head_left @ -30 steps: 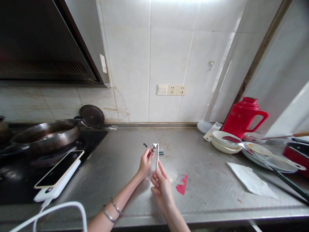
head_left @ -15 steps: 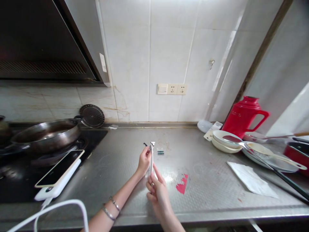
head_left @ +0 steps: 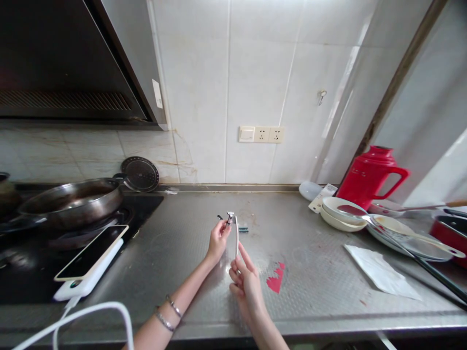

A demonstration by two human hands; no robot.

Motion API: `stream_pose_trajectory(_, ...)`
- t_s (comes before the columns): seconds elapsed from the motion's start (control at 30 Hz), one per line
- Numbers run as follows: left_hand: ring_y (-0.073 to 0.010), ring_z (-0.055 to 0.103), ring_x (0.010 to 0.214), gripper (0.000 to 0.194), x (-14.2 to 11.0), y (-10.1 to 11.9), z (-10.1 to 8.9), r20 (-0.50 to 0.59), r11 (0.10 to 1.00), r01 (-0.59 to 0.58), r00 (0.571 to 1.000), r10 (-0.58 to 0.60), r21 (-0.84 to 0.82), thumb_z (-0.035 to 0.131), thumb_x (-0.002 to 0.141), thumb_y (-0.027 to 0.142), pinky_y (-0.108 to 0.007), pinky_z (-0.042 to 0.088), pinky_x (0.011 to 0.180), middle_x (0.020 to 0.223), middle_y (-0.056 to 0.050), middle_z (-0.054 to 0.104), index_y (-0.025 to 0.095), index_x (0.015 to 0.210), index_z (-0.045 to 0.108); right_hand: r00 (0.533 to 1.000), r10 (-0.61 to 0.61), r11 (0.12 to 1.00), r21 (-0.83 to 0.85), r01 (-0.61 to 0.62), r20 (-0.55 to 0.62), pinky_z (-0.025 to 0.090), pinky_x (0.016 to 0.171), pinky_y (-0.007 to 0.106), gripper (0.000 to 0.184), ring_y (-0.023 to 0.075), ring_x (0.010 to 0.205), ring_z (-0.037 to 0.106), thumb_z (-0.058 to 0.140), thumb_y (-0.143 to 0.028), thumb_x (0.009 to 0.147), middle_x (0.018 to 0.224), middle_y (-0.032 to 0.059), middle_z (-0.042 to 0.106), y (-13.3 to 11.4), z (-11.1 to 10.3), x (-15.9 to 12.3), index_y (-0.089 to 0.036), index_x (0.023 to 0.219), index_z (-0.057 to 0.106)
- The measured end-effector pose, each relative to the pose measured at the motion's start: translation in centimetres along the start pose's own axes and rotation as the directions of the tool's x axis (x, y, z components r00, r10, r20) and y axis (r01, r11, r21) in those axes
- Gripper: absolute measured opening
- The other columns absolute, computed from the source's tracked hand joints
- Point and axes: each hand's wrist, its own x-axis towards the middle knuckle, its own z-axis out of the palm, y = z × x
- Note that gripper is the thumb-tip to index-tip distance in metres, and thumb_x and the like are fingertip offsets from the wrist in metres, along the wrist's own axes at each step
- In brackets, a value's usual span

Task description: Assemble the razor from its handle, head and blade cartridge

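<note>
My left hand [head_left: 218, 241] is closed, pinching a small black tool with a silver head [head_left: 229, 215]; it looks like a little razor, but is too small to be sure. In my closed right hand [head_left: 246, 282] is a slim white stick, apparently a toothbrush [head_left: 237, 238], held upright. Its top end is just right of the silver head; whether they touch is unclear. A small black piece [head_left: 219, 217] lies beyond my left fingers. Behind the brush a small dark green strip [head_left: 243, 229] rests on the steel counter [head_left: 175, 253].
A phone [head_left: 93, 253] lies on a white power bank [head_left: 85, 279] at the stove's edge, near a pan [head_left: 73, 201]. A ragged red patch [head_left: 276, 278] is right of my hands. Farther right are a white napkin [head_left: 381, 272], stacked bowls [head_left: 341, 221] and a red thermos [head_left: 368, 177].
The white brush swung left across the silver head half a second ago, and is now back on its right side. My left hand has kept its hold, nearly in place.
</note>
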Motion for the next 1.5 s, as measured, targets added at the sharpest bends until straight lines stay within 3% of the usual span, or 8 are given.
stream_pose_trajectory(0.17,-0.0132,0.052,0.067,0.029,-0.2,0.2,0.2,0.040,1.000,0.020,0.999,-0.020,-0.005,0.055,0.077,0.038,-0.023,0.040,0.066,0.074,-0.001,0.059,0.015,0.094,0.060,0.999,-0.037,0.999,0.013,0.037,0.010,0.006,0.038,0.015,0.071,0.0024,0.041,0.019,0.070,-0.035,0.066,0.058,-0.0090,0.036,-1.0,0.6,0.7,-0.027,0.131,0.042)
stream_pose_trajectory(0.33,-0.0131,0.052,0.066,0.030,0.0,0.4,0.1,0.004,0.999,0.029,1.000,-0.029,-0.030,0.056,0.077,0.037,-0.023,0.041,0.066,0.072,-0.001,0.059,0.015,0.096,0.060,1.000,0.013,1.000,-0.004,-0.013,0.000,0.005,0.038,0.015,0.073,0.0022,0.042,0.019,0.071,-0.038,0.066,0.059,-0.0089,0.035,0.2,0.6,-0.2,-0.026,0.132,0.042)
stream_pose_trajectory(0.53,-0.0127,0.051,0.065,0.029,-0.2,0.4,0.3,0.045,0.999,0.035,0.998,-0.035,-0.014,0.055,0.076,0.036,-0.023,0.040,0.063,0.069,-0.001,0.058,0.013,0.093,0.062,0.998,-0.068,0.997,0.030,0.068,-0.002,0.006,0.039,0.015,0.075,0.0022,0.042,0.019,0.071,-0.036,0.066,0.059,-0.0091,0.035,-0.6,1.2,0.3,-0.028,0.133,0.040)
stream_pose_trajectory(0.7,-0.0116,0.049,0.061,0.027,-0.2,0.2,0.4,0.037,0.999,0.031,0.999,-0.031,0.016,0.052,0.079,0.034,-0.022,0.038,0.060,0.066,0.000,0.056,0.013,0.091,0.064,0.998,0.040,0.999,-0.020,-0.039,0.037,0.006,0.038,0.016,0.073,0.0021,0.041,0.018,0.071,-0.039,0.064,0.057,-0.0091,0.035,0.6,1.7,-0.7,-0.027,0.131,0.044)
stream_pose_trajectory(0.93,-0.0120,0.049,0.062,0.031,-0.1,0.8,0.2,0.026,0.998,0.050,0.998,-0.049,-0.030,0.055,0.077,0.040,-0.023,0.039,0.062,0.064,0.000,0.054,0.013,0.090,0.064,0.994,-0.112,0.994,-0.015,0.112,-0.020,0.006,0.039,0.016,0.073,0.0027,0.042,0.019,0.070,-0.038,0.067,0.059,-0.0088,0.036,-0.6,1.0,0.2,-0.028,0.133,0.040)
stream_pose_trajectory(1.17,-0.0120,0.048,0.061,0.033,-0.1,1.0,0.2,0.010,0.997,0.055,0.998,-0.054,-0.057,0.056,0.076,0.043,-0.023,0.039,0.063,0.062,0.001,0.052,0.014,0.089,0.063,1.000,-0.020,0.998,-0.067,0.019,-0.022,0.005,0.038,0.016,0.076,0.0029,0.042,0.018,0.070,-0.041,0.066,0.057,-0.0092,0.034,0.2,-0.2,-0.8,-0.027,0.134,0.040)
stream_pose_trajectory(1.37,-0.0118,0.046,0.061,0.034,-0.2,0.5,0.0,0.071,0.999,0.041,0.997,-0.039,-0.024,0.053,0.079,0.041,-0.023,0.038,0.062,0.062,0.001,0.050,0.013,0.095,0.064,0.995,-0.098,0.992,-0.076,0.097,-0.016,0.006,0.038,0.016,0.075,0.0022,0.041,0.018,0.070,-0.035,0.065,0.058,-0.0089,0.037,-1.5,0.3,0.2,-0.027,0.134,0.040)
stream_pose_trajectory(1.5,-0.0113,0.043,0.058,0.036,-0.1,0.3,-0.1,0.063,0.999,0.047,0.997,-0.046,-0.011,0.050,0.081,0.043,-0.022,0.035,0.059,0.060,0.002,0.047,0.013,0.095,0.065,0.997,-0.075,0.992,-0.103,0.072,-0.022,0.008,0.038,0.016,0.075,0.0025,0.041,0.019,0.069,-0.036,0.065,0.058,-0.0087,0.037,-1.1,0.2,-0.2,-0.025,0.134,0.040)
